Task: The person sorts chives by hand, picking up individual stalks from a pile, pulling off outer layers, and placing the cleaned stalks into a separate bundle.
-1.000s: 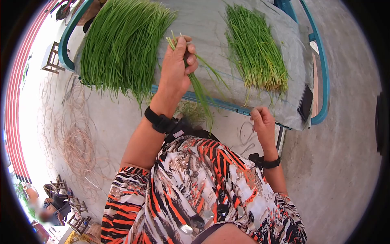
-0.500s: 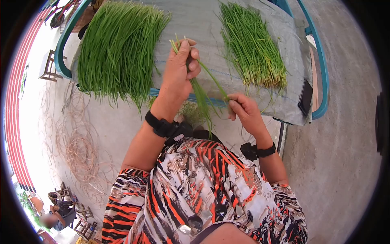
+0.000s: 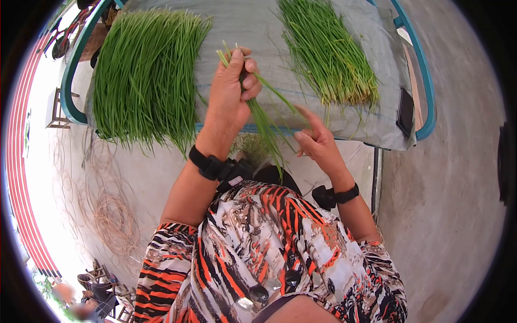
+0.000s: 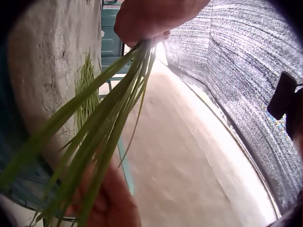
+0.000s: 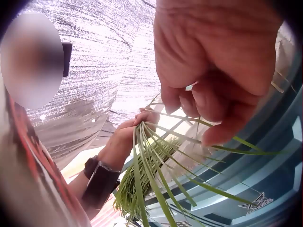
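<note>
My left hand (image 3: 229, 91) pinches a few green stalks (image 3: 264, 121) near their pale cut ends, and the long leaves hang down from it. Seen from the left wrist, that hand (image 4: 156, 19) is at the top with the leaves (image 4: 102, 116) fanning downward. My right hand (image 3: 320, 145) is beside the leaf tips, index finger extended and thumb apart from it. In the right wrist view, the right hand (image 5: 218, 61) has its other fingers curled, with thin leaves (image 5: 163, 184) passing by its fingertips; whether they touch is unclear.
A large pile of green stalks (image 3: 148, 75) lies left on a grey sheet (image 3: 237, 27), and a smaller pile (image 3: 331, 54) lies right. A blue rail (image 3: 423, 81) borders the sheet, near a dark phone-like object (image 3: 405, 111). Coiled strands (image 3: 116, 220) lie on the floor.
My right hand has risen leftward from below the sheet's edge to the leaf tips; its thumb and index finger, closed at a leaf half a second ago, are now apart. My left hand keeps its hold.
</note>
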`<state>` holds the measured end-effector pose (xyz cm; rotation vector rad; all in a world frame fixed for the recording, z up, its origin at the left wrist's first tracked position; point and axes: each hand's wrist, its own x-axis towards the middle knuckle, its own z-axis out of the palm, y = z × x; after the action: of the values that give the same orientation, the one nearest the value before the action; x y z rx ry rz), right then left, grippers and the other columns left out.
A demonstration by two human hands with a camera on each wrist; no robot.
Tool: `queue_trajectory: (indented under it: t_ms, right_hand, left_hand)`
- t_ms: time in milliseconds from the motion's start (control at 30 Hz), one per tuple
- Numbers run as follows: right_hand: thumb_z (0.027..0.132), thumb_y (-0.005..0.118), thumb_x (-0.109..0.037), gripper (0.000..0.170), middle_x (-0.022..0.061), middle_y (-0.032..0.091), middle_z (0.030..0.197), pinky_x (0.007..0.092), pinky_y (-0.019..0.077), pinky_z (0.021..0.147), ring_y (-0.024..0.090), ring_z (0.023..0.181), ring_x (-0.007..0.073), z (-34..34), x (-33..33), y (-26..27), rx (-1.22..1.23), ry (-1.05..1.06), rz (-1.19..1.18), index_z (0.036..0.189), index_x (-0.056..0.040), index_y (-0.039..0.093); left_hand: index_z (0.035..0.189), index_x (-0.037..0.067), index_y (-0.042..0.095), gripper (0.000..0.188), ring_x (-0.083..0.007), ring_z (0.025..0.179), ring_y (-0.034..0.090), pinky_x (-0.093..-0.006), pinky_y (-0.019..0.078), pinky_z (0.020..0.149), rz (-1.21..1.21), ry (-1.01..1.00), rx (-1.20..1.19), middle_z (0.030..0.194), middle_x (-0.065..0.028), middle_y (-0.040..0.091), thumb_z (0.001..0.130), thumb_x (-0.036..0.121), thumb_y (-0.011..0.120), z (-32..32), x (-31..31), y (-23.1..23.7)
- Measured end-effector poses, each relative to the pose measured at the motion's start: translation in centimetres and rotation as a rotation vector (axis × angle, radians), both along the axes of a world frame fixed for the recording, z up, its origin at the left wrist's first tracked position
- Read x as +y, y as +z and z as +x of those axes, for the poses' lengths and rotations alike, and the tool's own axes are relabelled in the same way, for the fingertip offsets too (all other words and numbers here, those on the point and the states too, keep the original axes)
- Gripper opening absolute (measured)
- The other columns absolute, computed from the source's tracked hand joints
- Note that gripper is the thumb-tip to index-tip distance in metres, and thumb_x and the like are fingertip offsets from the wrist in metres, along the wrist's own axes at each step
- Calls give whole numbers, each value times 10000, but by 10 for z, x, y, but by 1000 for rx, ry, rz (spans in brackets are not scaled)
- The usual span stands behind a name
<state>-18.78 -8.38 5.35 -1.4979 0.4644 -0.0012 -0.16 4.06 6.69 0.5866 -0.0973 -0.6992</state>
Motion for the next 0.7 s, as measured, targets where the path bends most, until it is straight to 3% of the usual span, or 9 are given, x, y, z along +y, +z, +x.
queue_trajectory:
  t_ms: [133,300,500,700]
  right_hand:
    - [920,584,-175,468,-69,431,624,191,429,512,418,523,19,1,-6,-18,64,42,61,1348,-68,429]
    - [921,591,-193,311,-63,476,653,177,399,494,418,533,10,5,7,-8,42,-60,35,1198,-64,531]
    - [931,575,-181,178,-55,477,641,181,342,464,423,529,14,2,3,-25,-57,12,138,1055,-52,581]
    - [919,584,-169,172,-42,498,651,182,333,471,438,529,27,-2,8,-26,-46,-29,128,1050,-58,594]
  left_hand:
    - [1042,82,498,171,-42,573,359,-167,282,411,-20,-24,4,770,20,482,995,243,467,4,-1,-1]
    - [1043,78,497,176,-41,580,360,-163,282,412,-60,-71,37,772,20,477,997,244,461,11,1,-3]
    - [1050,72,493,177,-42,578,348,-162,285,411,-54,-85,24,769,20,462,998,238,458,-6,1,8]
    - [1056,64,479,165,-48,579,356,-168,298,408,-145,-90,87,788,10,471,997,218,459,2,3,2]
